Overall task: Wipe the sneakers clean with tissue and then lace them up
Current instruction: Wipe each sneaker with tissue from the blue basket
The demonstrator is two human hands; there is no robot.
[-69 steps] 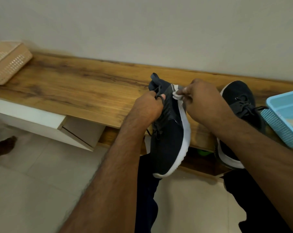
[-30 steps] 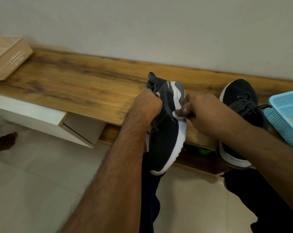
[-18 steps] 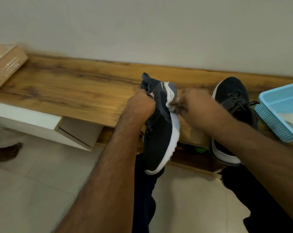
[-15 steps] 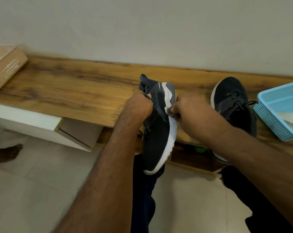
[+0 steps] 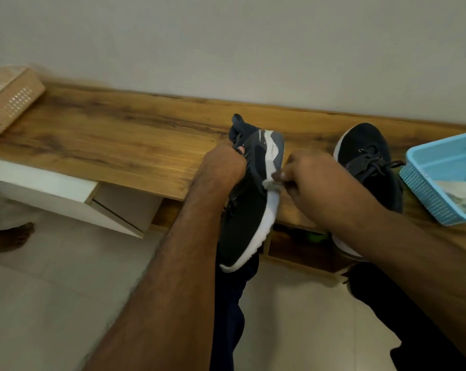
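Note:
My left hand [image 5: 222, 167] grips a dark navy sneaker [image 5: 246, 210] with a white sole by its opening, heel up and toe pointing down over the bench edge. My right hand [image 5: 314, 180] pinches a small white tissue [image 5: 270, 183] and presses it against the white sole near the heel. A second dark sneaker [image 5: 371, 162], laced, lies on the wooden bench [image 5: 119, 140] to the right, partly hidden behind my right forearm.
A light blue plastic basket [image 5: 440, 180] with tissues inside stands at the bench's right end. A beige perforated basket [image 5: 7, 97] sits at the far left. A white drawer unit [image 5: 47, 194] hangs under the bench. Someone's bare foot [image 5: 12, 236] shows on the tiled floor.
My right hand has slid the tissue up and down along the sole's side near the heel. My left hand keeps the same hold on the sneaker.

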